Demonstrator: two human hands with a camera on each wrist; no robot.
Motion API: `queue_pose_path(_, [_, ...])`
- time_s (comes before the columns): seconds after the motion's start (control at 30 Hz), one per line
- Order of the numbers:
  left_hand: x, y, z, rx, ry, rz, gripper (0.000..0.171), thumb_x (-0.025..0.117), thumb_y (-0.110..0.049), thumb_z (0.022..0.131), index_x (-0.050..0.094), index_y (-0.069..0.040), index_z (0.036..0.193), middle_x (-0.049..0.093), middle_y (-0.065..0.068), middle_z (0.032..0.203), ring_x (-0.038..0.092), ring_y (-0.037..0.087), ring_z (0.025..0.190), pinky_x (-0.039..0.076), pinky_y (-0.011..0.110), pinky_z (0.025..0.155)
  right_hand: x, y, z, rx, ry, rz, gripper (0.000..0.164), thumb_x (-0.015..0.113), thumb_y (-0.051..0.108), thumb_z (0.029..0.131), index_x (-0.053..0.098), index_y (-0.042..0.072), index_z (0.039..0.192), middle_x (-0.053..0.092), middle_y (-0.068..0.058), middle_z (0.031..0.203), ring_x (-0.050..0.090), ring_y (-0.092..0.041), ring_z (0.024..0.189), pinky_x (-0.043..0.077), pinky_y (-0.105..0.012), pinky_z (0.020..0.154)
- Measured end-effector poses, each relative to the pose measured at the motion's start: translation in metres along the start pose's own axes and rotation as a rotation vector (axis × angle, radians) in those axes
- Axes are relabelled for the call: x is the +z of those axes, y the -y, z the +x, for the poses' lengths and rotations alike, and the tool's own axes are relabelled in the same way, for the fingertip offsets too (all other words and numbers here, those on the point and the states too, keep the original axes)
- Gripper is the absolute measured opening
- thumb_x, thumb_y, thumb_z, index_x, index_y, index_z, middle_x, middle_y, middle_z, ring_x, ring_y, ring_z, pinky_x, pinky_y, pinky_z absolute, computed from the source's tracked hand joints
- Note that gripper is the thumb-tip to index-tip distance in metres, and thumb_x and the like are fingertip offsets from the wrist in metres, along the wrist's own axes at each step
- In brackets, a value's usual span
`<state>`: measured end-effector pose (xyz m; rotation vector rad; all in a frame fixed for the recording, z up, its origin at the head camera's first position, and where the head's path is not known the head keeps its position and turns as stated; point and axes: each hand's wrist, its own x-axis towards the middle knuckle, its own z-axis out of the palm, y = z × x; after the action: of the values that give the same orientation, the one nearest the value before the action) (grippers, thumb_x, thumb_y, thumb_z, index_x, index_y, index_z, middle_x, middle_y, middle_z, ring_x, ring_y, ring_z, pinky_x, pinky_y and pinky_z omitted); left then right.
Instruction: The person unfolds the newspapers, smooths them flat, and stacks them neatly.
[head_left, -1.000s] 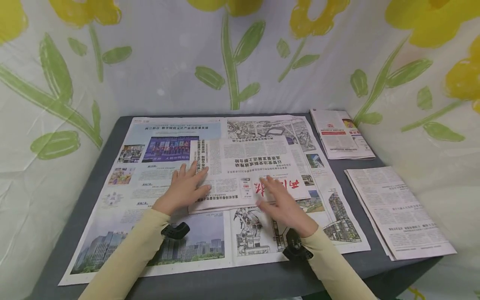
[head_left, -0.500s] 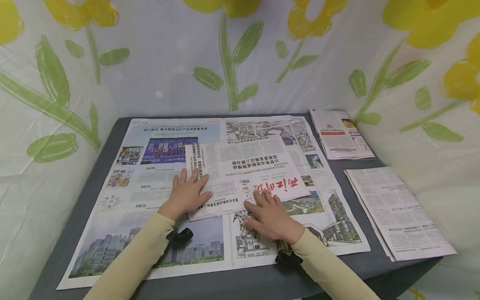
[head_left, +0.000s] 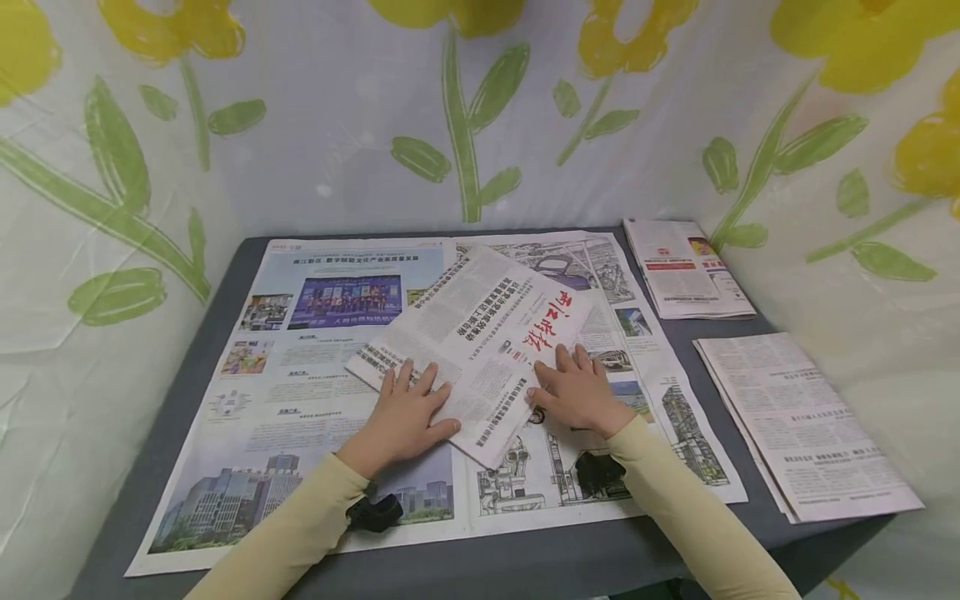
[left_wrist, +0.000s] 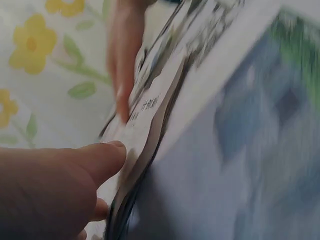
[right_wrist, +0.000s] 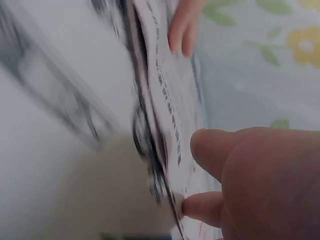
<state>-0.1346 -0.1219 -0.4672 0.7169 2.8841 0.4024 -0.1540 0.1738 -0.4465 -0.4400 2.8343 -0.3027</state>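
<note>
A folded newspaper (head_left: 480, 333) with a red masthead lies slanted on a large spread newspaper (head_left: 315, 392). My left hand (head_left: 405, 412) rests on its near left part, fingers spread and nearly straight. At its right edge, below the red masthead, my right hand (head_left: 581, 392) touches the paper with loosely bent fingers. The left wrist view shows my left thumb (left_wrist: 107, 157) over the folded layers (left_wrist: 155, 120). In the right wrist view, my right thumb (right_wrist: 215, 147) lies by the printed face and a fingertip meets the layered edge (right_wrist: 150, 110).
Two more folded newspapers, a smaller one (head_left: 686, 271) at the back and a larger one (head_left: 810, 425) nearer the front, lie along the right side of the dark grey table (head_left: 465, 567). A white curtain (head_left: 322, 150) with yellow flowers surrounds the table's back and sides.
The folded newspaper has turned counterclockwise, its masthead side swinging away and its left side coming nearer. My left hand has moved right and nearer; my right hand, first drawn nearer, is now farther right.
</note>
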Motion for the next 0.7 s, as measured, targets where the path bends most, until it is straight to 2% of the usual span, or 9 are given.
queue_pose_path(0.17, [0.009,-0.029,0.004,0.068,0.018,-0.011,0.063,0.058,-0.053,0.099,0.055,-0.014,0.149,0.034,0.022,0.164,0.018,0.055,0.153,0.014,0.070,0.122,-0.009,-0.016,0.025,0.070,0.014,-0.017,0.064,0.042,0.050,0.106,0.035,0.016,0.160,0.014,-0.032,0.167,0.005,-0.059,0.153,0.009,-0.075,0.120])
queue_pose_path(0.33, [0.017,-0.055,0.011,0.125,0.023,-0.030,0.061,0.058,-0.053,0.099,0.057,-0.015,0.147,0.038,0.022,0.162,0.022,0.054,0.152,0.018,0.070,0.121,-0.007,-0.028,0.043,0.116,0.014,0.037,0.068,0.044,0.053,0.105,0.030,0.018,0.162,0.010,-0.031,0.168,0.003,-0.058,0.153,0.009,-0.075,0.120])
queue_pose_path(0.5, [0.019,-0.068,0.016,0.076,-0.003,-0.088,0.058,0.059,-0.050,0.099,0.058,-0.012,0.143,0.037,0.023,0.162,0.023,0.052,0.153,0.018,0.069,0.121,0.002,-0.040,0.045,0.077,-0.059,0.205,0.068,0.046,0.045,0.106,0.028,0.012,0.162,0.009,-0.031,0.168,0.001,-0.058,0.154,0.005,-0.075,0.120])
queue_pose_path(0.6, [0.020,-0.073,0.024,0.042,-0.013,-0.120,0.064,0.058,-0.051,0.100,0.050,-0.012,0.150,0.031,0.024,0.165,0.019,0.052,0.154,0.016,0.070,0.121,0.007,-0.049,0.045,0.033,-0.136,0.316,0.067,0.046,0.038,0.107,0.026,0.005,0.162,0.014,-0.032,0.167,0.002,-0.058,0.154,0.001,-0.075,0.120])
queue_pose_path(0.7, [0.021,-0.083,0.036,0.013,-0.022,-0.148,0.074,0.058,-0.054,0.099,0.039,-0.012,0.157,0.023,0.025,0.167,0.014,0.052,0.155,0.015,0.071,0.121,0.007,-0.054,0.046,0.013,-0.178,0.405,0.066,0.045,0.034,0.108,0.024,0.001,0.161,0.018,-0.031,0.166,0.002,-0.057,0.154,-0.002,-0.073,0.121])
